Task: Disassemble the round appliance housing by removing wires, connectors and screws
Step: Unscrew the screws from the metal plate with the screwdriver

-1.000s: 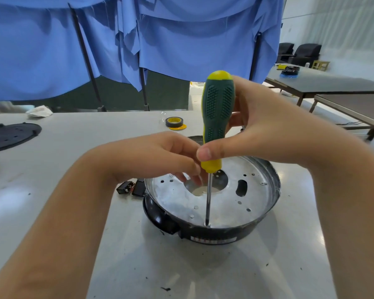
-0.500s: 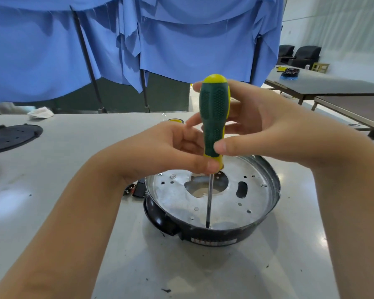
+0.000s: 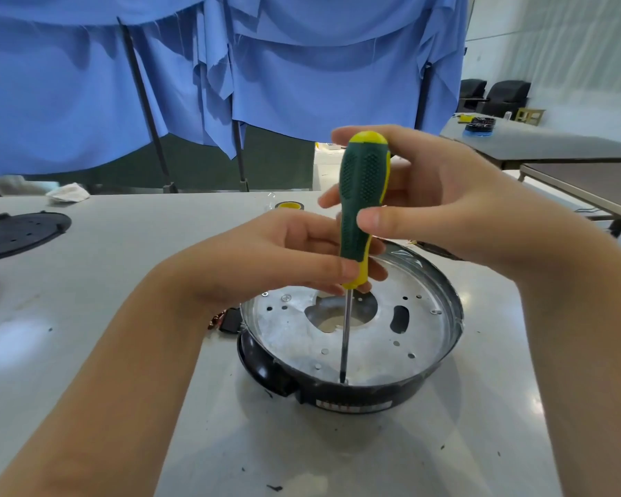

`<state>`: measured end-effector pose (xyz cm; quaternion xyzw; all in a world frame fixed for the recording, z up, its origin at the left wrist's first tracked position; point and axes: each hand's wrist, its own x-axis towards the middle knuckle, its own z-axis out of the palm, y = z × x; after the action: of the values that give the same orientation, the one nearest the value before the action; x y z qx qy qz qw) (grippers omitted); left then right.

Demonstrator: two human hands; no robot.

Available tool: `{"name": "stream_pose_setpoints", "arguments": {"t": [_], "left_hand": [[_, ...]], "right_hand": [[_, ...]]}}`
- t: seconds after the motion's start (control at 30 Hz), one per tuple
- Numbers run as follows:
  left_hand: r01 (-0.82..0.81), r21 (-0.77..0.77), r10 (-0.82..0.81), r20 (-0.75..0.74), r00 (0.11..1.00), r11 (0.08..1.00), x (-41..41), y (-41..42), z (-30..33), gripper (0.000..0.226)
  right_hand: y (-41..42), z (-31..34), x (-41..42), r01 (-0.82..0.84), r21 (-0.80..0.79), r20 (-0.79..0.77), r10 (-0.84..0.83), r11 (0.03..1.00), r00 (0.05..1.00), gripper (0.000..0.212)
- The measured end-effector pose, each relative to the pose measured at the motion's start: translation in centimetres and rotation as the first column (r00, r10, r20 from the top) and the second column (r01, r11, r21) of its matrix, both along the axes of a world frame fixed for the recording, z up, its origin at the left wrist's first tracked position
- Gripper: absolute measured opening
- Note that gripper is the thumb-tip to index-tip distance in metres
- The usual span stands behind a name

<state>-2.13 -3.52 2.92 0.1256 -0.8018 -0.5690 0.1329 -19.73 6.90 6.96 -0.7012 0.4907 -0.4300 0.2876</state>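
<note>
Both hands' fingers (image 3: 380, 219) around screwdriver (image 3: 363, 195) (tip in housing (image 3: 427, 374))

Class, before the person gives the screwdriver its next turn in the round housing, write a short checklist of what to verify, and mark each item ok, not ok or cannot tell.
1. Screwdriver stands near upright: ok.
2. Tip sits at the near edge of the metal plate: ok; whether it is seated in a screw head: cannot tell.
3. Right hand grips the upper handle, thumb across the front: ok.
4. Left hand pinches the yellow collar to steady the shaft: ok.
5. Housing rests flat on the table: ok; nothing clamps it, so it may spin: not ok.
6. Other screws in the plate already out: cannot tell.
</note>
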Motion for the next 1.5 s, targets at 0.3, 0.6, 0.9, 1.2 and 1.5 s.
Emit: {"name": "stream_pose_setpoints", "arguments": {"t": [0.3,0.6,0.9,1.2,1.5], "left_hand": [[-0.183,-0.138,0.18,-0.028,0.983,0.974,-1.3,0.8,0.0,0.035],[-0.124,-0.05,0.123,-0.027,0.992,0.991,0.2,0.3,0.5,0.037],[-0.156,-0.156,0.16,0.015,0.987,0.975,-0.7,1.0,0.7,0.034],[-0.254,-0.165,0.248,-0.056,0.967,0.953,-0.9,1.0,0.5,0.048],[-0.061,-0.046,0.06,-0.014,0.998,0.997,0.0,0.6,0.5,0.034]], "right_hand": [[-0.4,0.0,0.8,0.121,-0.08,-0.064,-0.126,0.989,0.99,0.046],[0.1,0.3,0.5,0.037,-0.036,-0.027,-0.038,0.999,0.999,0.064],[-0.2,0.3,0.5,0.176,-0.171,-0.111,-0.197,0.969,0.974,0.044],[0.1,0.4,0.9,0.093,-0.146,-0.074,-0.105,0.985,0.992,0.048],[0.4,0.5,0.5,0.085,-0.133,0.037,-0.081,0.987,0.996,0.047]]}}
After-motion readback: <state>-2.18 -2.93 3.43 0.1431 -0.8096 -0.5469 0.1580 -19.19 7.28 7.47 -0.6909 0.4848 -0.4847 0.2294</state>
